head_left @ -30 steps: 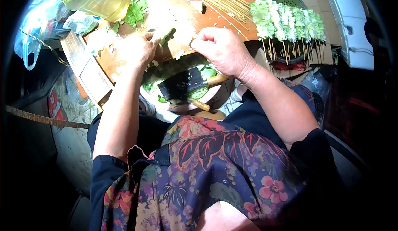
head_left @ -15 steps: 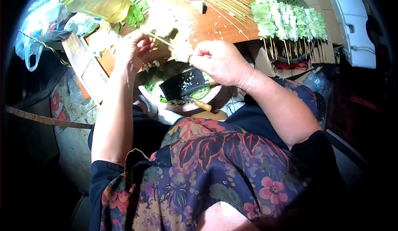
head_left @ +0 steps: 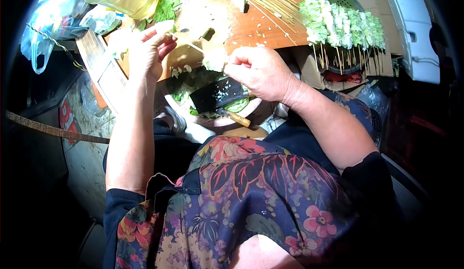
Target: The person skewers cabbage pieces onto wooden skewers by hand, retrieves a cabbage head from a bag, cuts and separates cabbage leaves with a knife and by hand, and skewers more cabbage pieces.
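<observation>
Pale-green leaf (head_left: pixel 165 26) now shows pinched in the left hand (head_left: pixel 149 52), bringing another piece to the stick (head_left: pixel 189 43) (right hand (head_left: pixel 258 71) pinching its leafy end).

One head-worn view looks forward and steeply down past the wearer's own chest. The floral garment (head_left: pixel 251 182) fills the bottom at close range, the forearms (head_left: pixel 130 138) stretch away from the lens, and the left hand (head_left: pixel 150 56) and right hand (head_left: pixel 261 73) sit above centre. The worktop (head_left: pixel 263 30) lies farther off, cut by the top edge; dark, curved borders ring this wide view.
</observation>
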`<state>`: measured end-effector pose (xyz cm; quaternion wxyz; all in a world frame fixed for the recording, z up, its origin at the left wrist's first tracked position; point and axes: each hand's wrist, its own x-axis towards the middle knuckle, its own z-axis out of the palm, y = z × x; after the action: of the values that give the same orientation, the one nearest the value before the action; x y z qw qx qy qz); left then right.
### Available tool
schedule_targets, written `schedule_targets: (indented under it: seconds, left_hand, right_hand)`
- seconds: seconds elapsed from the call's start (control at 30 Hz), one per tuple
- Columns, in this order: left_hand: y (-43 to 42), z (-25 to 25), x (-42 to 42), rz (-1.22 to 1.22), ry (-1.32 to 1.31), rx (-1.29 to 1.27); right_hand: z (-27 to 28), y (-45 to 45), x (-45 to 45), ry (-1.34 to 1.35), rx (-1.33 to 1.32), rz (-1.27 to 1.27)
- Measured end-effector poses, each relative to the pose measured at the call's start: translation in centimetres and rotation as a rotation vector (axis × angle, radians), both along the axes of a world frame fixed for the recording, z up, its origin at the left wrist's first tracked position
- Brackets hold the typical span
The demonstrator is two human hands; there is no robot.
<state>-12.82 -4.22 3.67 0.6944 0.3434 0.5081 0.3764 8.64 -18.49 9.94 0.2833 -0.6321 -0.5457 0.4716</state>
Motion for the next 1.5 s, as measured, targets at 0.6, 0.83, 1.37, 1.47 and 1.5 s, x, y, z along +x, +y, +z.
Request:
schedule_targets:
  seconds: [0.6,0.83,1.37,1.47,1.5]
  left_hand:
    - [-4.7,2.8,3.8,-0.346,-0.088,0.199]
    - [-3.1,2.3,3.6,-0.352,0.077,0.306]
    - [1.7,-5.0,5.6,-0.624,1.051,0.29]
    - [1.0,-1.7,6.6,-0.705,1.19,0.227]
    - [0.5,-1.1,7.0,-0.707,1.19,0.229]
  right_hand:
    - [-1.1,0.2,-0.2,0.175,0.014,-0.156]
    - [-1.0,0.8,0.5,0.114,0.029,-0.152]
    - [-0.4,0.9,2.7,0.176,-0.041,-0.269]
    - [-0.1,0.9,2.9,0.162,-0.051,-0.256]
    - [-0.2,0.8,2.9,0.167,-0.043,-0.253]
